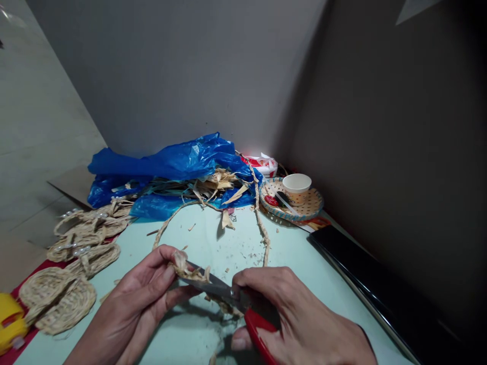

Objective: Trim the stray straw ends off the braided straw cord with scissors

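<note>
My left hand (152, 289) pinches the end of a braided straw cord (196, 275) between thumb and fingers. A pair of scissors (218, 290) with red handles is in my right hand (289, 309), its blades spread around the frayed end of the cord beside my left fingertips. Part of the scissor grip is hidden under my right fingers. Behind my hands, more plaited cord (262, 228) runs up the right side of the table, and another length curves along the left. Small bits of husk lie between them.
A blue plastic bag (163, 162) of dried husks (220, 182) lies at the back. To its right, a woven tray (319, 205) holds a paper cup (297, 187). Several woven straw slippers (68, 304) and a yellow object (11, 324) are left. A long black object (365, 284) lies right.
</note>
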Action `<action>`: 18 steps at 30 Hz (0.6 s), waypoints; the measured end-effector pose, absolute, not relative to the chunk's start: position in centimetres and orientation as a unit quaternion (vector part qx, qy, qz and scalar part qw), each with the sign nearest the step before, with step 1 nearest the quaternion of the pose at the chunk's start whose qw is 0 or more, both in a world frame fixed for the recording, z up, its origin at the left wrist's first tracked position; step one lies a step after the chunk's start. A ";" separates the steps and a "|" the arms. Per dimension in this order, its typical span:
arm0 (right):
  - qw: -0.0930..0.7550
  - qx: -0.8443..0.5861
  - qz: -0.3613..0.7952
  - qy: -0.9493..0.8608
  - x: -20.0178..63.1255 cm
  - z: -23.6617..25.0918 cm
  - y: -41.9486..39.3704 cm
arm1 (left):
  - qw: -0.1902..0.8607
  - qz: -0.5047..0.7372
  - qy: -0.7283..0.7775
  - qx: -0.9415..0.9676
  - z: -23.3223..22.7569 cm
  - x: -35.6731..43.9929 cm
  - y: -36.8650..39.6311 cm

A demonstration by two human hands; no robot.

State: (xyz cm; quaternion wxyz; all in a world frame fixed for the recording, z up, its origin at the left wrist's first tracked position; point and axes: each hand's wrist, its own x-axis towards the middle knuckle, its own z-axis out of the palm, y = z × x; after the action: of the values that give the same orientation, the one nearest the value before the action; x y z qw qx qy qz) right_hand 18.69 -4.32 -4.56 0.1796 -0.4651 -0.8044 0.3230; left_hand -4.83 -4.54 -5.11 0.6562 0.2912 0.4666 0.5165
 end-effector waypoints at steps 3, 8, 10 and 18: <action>0.183 -0.463 0.321 -0.806 18.6 -4.7 -4.3 | 0.653 0.526 0.462 0.288 -5.0 -4.7 -4.6; 0.192 -0.448 0.334 -0.807 18.6 -4.9 -4.2 | 0.649 0.532 0.475 0.264 -4.8 -4.2 -4.5; 0.193 -0.445 0.345 -0.804 18.6 -4.9 -4.2 | 0.648 0.537 0.472 0.264 -4.8 -4.2 -4.5; 0.203 -0.449 0.359 -0.793 18.7 -5.6 -4.2 | 0.663 0.531 0.453 0.272 -5.2 -4.3 -4.6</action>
State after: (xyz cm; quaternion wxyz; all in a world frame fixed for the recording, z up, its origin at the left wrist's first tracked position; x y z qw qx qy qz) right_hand 18.69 -4.16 -5.65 0.2028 -0.4491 -0.7927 0.3589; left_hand -4.34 -4.63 -5.19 0.6625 0.2725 0.4531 0.5306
